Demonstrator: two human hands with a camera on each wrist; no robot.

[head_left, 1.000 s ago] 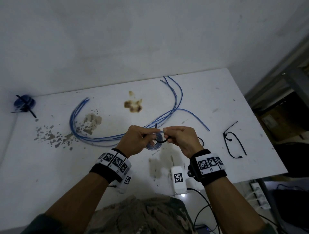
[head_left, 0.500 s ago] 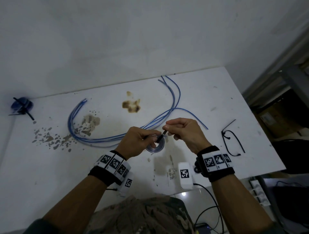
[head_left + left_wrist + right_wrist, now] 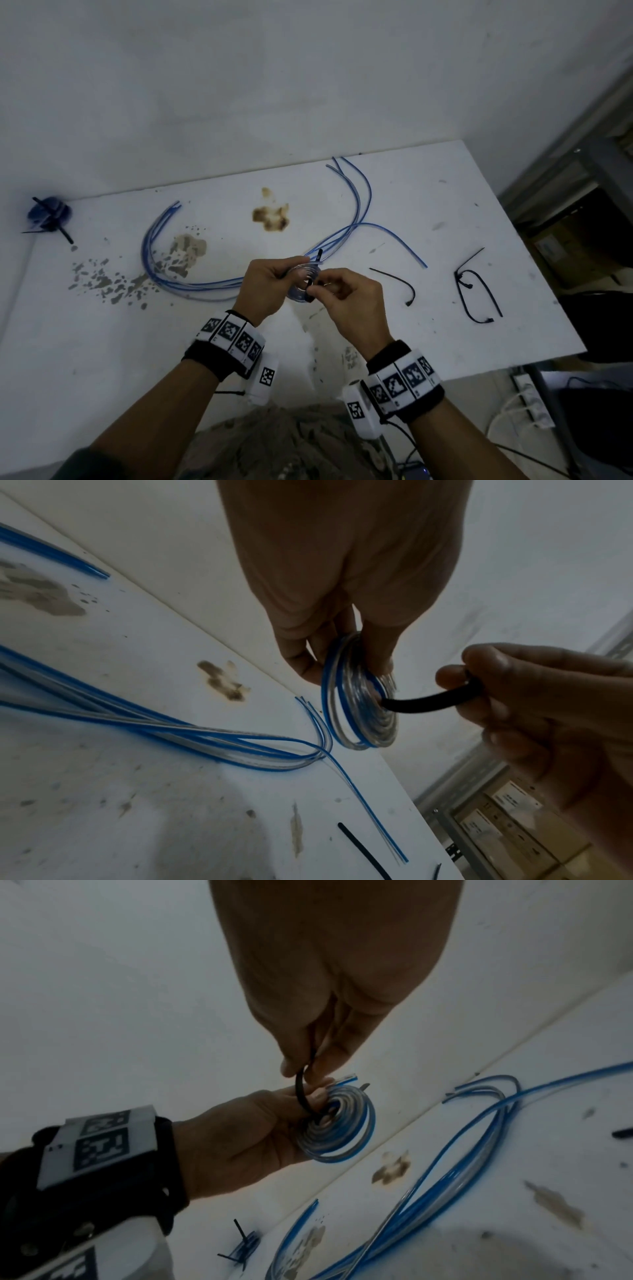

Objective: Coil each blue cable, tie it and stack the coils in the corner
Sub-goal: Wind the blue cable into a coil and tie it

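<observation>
**Threading a black tie through the held coil**

Holding the coil (image 3: 303,281) off the table (image 3: 445,205) at frame centre, the left hand (image 3: 270,287) had thumb and fingers clamped on its upper-left rim; left wrist view showed the coil (image 3: 359,696) edge-on, wound flat, blue and clear. Right hand (image 3: 346,301) pinched a black tie (image 3: 311,284) between thumb and forefinger, other fingers curled. Tie (image 3: 431,702) ran into the coil's centre hole; its far end poked out above the coil in head view. Loose cables (image 3: 191,284) lay in a long curve across the table, from centre-left up to upper centre, behind the hands. One finished coil (image 3: 49,214) with tie tails sticking out sat in the far left corner against the wall. Spare ties: one (image 3: 400,282) just right of the hands, a cluster of ties (image 3: 476,287) further right near the table edge. Brown stain (image 3: 270,216) upper centre.
</observation>
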